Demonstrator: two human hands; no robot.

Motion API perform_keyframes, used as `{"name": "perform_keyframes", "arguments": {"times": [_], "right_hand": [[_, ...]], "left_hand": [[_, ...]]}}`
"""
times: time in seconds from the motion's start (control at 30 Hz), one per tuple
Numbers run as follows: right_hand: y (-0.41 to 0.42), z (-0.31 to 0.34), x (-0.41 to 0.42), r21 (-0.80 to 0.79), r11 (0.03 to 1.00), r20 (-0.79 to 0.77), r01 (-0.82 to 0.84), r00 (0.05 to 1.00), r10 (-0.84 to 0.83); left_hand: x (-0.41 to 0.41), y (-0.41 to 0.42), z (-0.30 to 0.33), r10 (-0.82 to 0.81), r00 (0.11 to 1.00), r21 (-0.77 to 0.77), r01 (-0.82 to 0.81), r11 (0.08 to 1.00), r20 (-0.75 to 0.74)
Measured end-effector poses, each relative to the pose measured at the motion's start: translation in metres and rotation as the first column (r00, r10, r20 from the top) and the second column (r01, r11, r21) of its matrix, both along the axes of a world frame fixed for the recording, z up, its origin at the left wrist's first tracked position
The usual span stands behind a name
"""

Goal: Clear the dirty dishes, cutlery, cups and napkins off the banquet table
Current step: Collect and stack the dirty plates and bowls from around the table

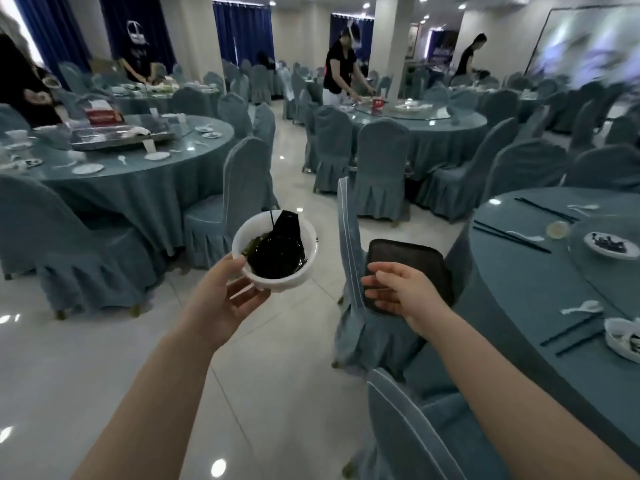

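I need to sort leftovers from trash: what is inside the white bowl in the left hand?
The white bowl in the left hand holds a dark crumpled piece and some greenish remains at the left. Whatever lies beneath the dark piece is hidden.

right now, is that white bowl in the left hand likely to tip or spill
Probably a spill risk: the white bowl looks tilted, gripped only at its rim by the left hand, with dark contents heaped inside. It looks rigid and glossy, so perhaps slippery.

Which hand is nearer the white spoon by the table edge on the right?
Right. The right hand, holding a dark tray, is just left of the white spoon; the left hand, holding the white bowl, is farther left.
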State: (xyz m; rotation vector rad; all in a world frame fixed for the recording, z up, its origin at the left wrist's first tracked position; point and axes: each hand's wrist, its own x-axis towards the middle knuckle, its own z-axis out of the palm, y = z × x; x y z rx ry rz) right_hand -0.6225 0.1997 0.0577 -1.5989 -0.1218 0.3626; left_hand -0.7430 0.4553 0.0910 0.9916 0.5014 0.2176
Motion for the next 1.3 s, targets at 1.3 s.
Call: {"name": "perform_keyframes", "arguments": {"times": [1.3], "right_hand": [[-0.177, -0.094, 0.201, -0.253, 0.058, -0.114, 0.966, 0.029, -0.993]], "left_hand": [[0.603, -0.234, -0.055, -0.941, 0.326, -0.064, 0.941, 0.332, -0.087]]}}
